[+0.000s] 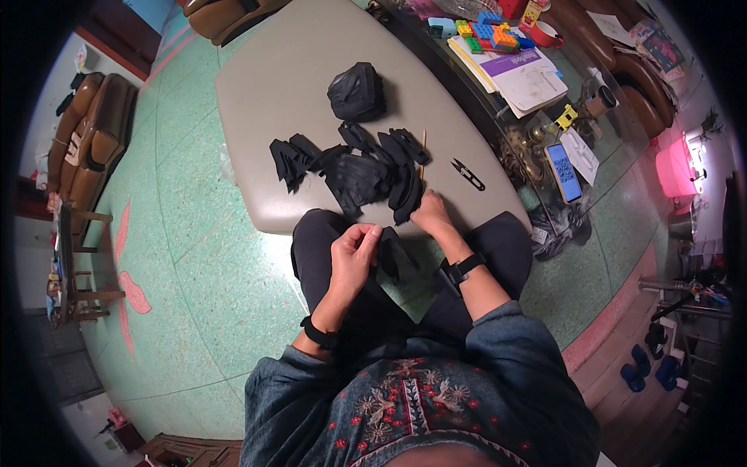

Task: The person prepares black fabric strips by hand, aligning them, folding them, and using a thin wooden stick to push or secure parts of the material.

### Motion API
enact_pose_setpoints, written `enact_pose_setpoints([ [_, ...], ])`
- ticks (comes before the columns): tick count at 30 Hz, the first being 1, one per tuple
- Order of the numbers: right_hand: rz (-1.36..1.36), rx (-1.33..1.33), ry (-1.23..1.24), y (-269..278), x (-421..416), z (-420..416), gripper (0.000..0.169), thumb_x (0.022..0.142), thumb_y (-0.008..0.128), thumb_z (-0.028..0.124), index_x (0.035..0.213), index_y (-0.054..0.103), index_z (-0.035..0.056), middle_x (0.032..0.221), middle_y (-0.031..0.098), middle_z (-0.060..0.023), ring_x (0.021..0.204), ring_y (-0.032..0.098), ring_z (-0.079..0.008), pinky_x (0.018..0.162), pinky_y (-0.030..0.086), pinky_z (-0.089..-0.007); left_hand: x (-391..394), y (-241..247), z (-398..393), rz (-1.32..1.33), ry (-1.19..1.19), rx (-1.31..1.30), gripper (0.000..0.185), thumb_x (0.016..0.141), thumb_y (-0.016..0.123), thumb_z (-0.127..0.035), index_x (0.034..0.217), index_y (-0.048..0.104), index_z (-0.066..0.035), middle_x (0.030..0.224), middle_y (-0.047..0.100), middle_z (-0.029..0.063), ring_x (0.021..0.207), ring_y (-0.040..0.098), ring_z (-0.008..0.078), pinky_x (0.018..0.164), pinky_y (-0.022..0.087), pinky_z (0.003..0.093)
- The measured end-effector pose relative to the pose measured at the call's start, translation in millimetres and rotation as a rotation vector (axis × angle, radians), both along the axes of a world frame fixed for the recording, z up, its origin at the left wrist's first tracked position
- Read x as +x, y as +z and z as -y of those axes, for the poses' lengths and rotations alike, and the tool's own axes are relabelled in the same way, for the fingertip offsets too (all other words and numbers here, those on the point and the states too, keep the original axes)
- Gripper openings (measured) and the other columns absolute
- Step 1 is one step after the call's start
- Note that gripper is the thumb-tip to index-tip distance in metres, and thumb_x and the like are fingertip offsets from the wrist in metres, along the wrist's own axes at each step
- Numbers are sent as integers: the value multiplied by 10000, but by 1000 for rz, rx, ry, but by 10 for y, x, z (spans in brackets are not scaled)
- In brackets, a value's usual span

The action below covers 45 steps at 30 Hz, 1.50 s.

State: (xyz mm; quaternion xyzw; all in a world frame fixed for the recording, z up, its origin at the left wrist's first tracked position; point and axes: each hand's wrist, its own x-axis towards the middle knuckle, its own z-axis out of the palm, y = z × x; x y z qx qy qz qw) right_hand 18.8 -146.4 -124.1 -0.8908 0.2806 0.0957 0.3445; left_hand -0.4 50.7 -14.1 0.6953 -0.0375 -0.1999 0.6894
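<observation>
Between the thumb and fingers of my left hand (353, 257) a black piece of cloth-like material (394, 254) is pinched and hangs over my lap. My right hand (433, 213) is curled at the near edge of the beige padded table (274, 93), against a row of black folded pieces (405, 190); its fingertips are hidden. More black pieces lie in a loose heap (359, 175) and a pleated bunch (292, 160) to the left. Farther back sits a bundled black stack (357, 92). A thin wooden stick (424, 140) shows beside the row. Black thread snips (468, 174) lie at right.
Right of the padded table stands a glass-topped table with papers (531, 82), toy building bricks (493, 32), a red mug (547, 35) and a phone (563, 172) with a lit screen. Below it lies a black plastic bag (560, 230). Brown sofas (96, 128) stand around the green floor (192, 280).
</observation>
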Motion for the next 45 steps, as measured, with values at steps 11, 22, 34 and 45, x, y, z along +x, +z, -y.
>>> enact_pose_setpoints([
  [11,90,-141,-102,-87,93,-47,386,799,673,275,1015,529,-11,1001,594,-232,920,610,-404,780,501,-467,-54,-131,-4,-60,-21,10,228,913,603,-235,862,622,-13,609,496,-51,505,416,33,462,330,191],
  [22,197,110,-474,-338,-60,507,189,843,478,139,948,546,-3,765,612,-136,513,577,-212,371,446,-321,-30,-61,-10,-70,40,-59,202,928,578,-210,865,604,-20,597,496,-46,491,419,32,456,333,190],
  [34,541,440,161,1277,-926,-356,205,802,692,103,904,588,-41,751,610,-88,647,567,-114,590,469,-272,-114,113,-19,-3,-120,-53,186,893,628,-166,936,629,15,742,559,-42,666,471,22,581,386,178],
  [45,795,894,-1,1415,-1312,-347,283,957,430,79,1226,457,-6,882,588,-43,538,446,-30,480,371,-161,-35,167,-135,-153,-122,-48,168,927,550,-111,960,601,46,888,594,40,720,568,90,648,571,266],
])
